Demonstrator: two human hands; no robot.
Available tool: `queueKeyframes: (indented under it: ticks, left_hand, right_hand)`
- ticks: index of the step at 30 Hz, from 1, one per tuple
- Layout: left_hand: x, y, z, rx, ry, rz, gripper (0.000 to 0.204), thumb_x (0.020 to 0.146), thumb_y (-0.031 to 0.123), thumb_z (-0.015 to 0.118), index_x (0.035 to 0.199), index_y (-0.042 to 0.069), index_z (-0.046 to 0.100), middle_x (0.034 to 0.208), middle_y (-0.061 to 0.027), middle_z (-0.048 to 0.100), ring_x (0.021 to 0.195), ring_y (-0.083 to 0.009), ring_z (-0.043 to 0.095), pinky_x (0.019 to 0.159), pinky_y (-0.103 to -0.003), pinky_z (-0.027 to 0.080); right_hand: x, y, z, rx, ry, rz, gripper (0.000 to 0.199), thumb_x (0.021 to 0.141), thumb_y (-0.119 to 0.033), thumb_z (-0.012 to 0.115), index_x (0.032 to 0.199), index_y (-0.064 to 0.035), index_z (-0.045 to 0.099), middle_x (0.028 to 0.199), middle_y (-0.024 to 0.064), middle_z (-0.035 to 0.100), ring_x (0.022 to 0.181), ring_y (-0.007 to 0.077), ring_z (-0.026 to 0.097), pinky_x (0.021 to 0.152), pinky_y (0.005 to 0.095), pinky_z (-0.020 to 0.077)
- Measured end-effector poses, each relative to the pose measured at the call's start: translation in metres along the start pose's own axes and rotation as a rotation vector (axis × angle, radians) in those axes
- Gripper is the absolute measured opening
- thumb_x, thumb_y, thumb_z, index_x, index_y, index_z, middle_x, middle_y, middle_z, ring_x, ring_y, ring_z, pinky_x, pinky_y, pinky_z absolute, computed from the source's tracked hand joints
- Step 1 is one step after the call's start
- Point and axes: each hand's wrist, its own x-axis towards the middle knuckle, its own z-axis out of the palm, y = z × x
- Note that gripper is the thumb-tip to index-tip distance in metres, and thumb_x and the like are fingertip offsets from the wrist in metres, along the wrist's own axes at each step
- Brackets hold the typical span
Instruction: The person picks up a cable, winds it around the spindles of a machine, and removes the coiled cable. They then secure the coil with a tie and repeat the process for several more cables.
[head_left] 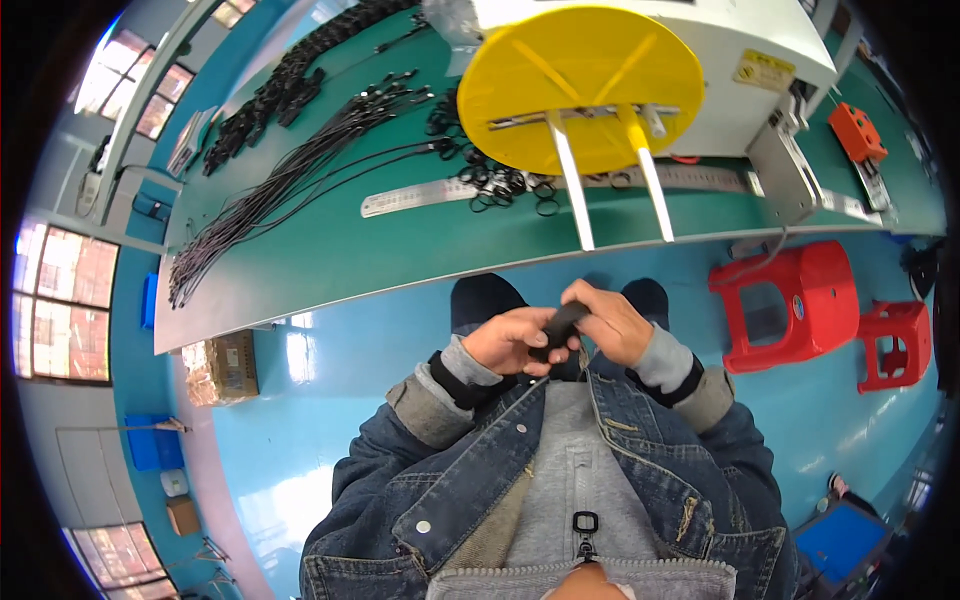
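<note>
Close in front of my body, over my lap, both hands hold a small dark black roll (562, 330). Whether it is tape or a coiled strap I cannot make out. My left hand (506, 341) grips its lower left side, thumb on top. From the upper right, my right hand (615, 325) pinches it with fingers bent around the edge. The hands are below the near edge of the green worktable (330, 245), apart from it. On the table lie a bundle of thin black cables (290, 180) and a heap of small black rings (497, 184).
A yellow disc (580, 70) with two white rods overhangs the table edge, before a white machine (735, 110). A steel ruler (415, 196) lies beneath. Further right are an orange box (857, 132) and red stools (800, 305). A cardboard box (222, 368) stands left.
</note>
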Motion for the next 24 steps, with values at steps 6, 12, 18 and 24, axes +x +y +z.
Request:
queueKeyframes:
  ticks: [6,12,18,24]
  left_hand:
    - [0.006,-0.017,0.007,0.849,0.128,0.159,0.055,0.065,0.011,0.069,0.113,-0.001,0.045,0.103,-0.0105,0.052,0.086,-0.0199,0.052,0.073,-0.03,0.044]
    - [0.008,-0.039,0.011,1.253,0.349,0.521,0.035,0.068,0.012,0.067,0.099,0.0,0.057,0.088,-0.0125,0.058,0.079,-0.0263,0.057,0.073,-0.033,0.046]
    - [0.001,-0.055,-0.024,1.178,0.478,0.549,0.023,0.074,0.021,0.064,0.08,0.0,0.059,0.063,-0.0058,0.058,0.061,-0.0223,0.058,0.059,-0.032,0.048]
    - [-0.093,0.117,-0.07,0.956,0.684,0.348,0.015,0.08,0.019,0.058,0.082,0.005,0.061,0.07,-0.0051,0.061,0.06,-0.0117,0.058,0.049,-0.023,0.045]
  right_hand:
    - [-0.002,-0.028,0.008,-0.2,0.075,0.115,0.027,0.076,-0.027,0.058,0.085,-0.0034,0.049,0.066,0.0155,0.054,0.06,0.0322,0.055,0.053,0.0402,0.0425]
    - [0.009,-0.019,0.044,-0.482,0.207,0.067,0.028,0.077,-0.029,0.061,0.08,-0.0032,0.049,0.062,0.0155,0.055,0.055,0.0355,0.056,0.049,0.0412,0.0435]
    - [0.014,0.003,0.059,-0.446,0.087,0.11,0.024,0.08,-0.025,0.059,0.082,-0.0016,0.052,0.059,0.0156,0.056,0.052,0.0313,0.057,0.048,0.0373,0.045]
    - [0.001,0.012,0.038,0.112,-0.092,0.447,0.024,0.08,-0.023,0.06,0.086,0.0007,0.056,0.061,0.0114,0.059,0.051,0.0191,0.058,0.049,0.0301,0.045]
